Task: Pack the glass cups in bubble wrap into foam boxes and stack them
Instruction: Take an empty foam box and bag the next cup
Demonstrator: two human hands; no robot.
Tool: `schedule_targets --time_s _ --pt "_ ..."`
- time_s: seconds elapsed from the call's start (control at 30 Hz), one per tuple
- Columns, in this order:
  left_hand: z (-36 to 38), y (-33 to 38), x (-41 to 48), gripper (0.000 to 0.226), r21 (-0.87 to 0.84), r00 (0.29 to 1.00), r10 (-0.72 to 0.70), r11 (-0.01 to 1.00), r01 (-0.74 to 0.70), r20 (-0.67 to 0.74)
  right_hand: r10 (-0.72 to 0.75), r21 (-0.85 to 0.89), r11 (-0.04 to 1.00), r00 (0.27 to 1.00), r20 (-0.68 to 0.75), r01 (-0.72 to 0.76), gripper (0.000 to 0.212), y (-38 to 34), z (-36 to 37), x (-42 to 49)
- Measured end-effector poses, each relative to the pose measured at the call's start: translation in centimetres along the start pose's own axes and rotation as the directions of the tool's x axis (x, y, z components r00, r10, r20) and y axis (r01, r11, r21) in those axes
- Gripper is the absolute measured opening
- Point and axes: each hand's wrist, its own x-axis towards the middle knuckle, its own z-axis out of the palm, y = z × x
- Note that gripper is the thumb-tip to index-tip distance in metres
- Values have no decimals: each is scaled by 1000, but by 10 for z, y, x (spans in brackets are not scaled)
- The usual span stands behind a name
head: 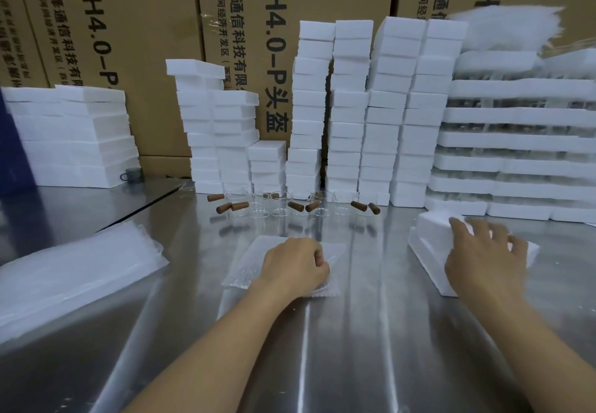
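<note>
Bubble wrap, a clear flat sheet [245,272], lies on the brushed steel table [322,348] just before the person. The left hand [295,266] grips it with curled fingers; whether a cup is inside I cannot tell. The right hand [480,251] clasps a white foam box [429,245] nearby, fingers spread over its top. Wrapping seems in hand; next, the box likely needs opening. Clear glass cups with brown wooden handles [280,207] wait behind, below tall stacks of white foam boxes [348,122]. A pile of bubble-wrap bags [74,270] lies left, well apart.
</note>
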Motion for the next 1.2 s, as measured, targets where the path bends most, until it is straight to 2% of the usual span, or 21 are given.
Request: schedule_targets --time_s 0.07,0.13,0.17,0.23,0.27,0.33,0.43,0.53,0.7,0.83,1.2 --pt "1 0 -1 17 -11 1000 -6 1000 6 3 -51 82 994 982 -180 66 53 -6 0 -1" --pt "3 0 -1 17 -24 1000 -16 1000 16 1 -212 79 966 927 -310 248 48 -26 -3 -1" --pt "4 1 -1 18 -30 1000 -18 999 18 1 -322 71 931 898 -299 357 46 -40 -3 -1" --pt "7 1 0 19 -41 1000 -16 999 17 5 -485 142 857 869 -97 495 47 -70 6 -2" --pt "8 1 0 20 -45 1000 -14 999 14 10 -499 234 847 866 37 478 48 -82 15 -1" --pt "11 -1 0 21 -49 1000 -8 999 8 11 -420 421 856 879 226 301 47 -98 36 6" --pt "14 -1 -1 22 -45 1000 6 999 -7 -6 -190 554 832 939 286 -1 40 -108 62 34" --pt "14 1 -1 23 -32 999 34 999 -34 -1 -3 559 807 946 325 -190 34 -109 81 66" --pt "12 8 2 26 25 998 63 998 -63 26 24 497 852 961 276 -164 43 -119 107 99" --pt "15 14 1 25 81 995 94 992 -97 35 51 449 879 969 242 -158 40 -121 121 113" --pt "15 14 0 26 72 995 74 994 -78 62 123 544 793 947 298 -274 27 -114 91 88"
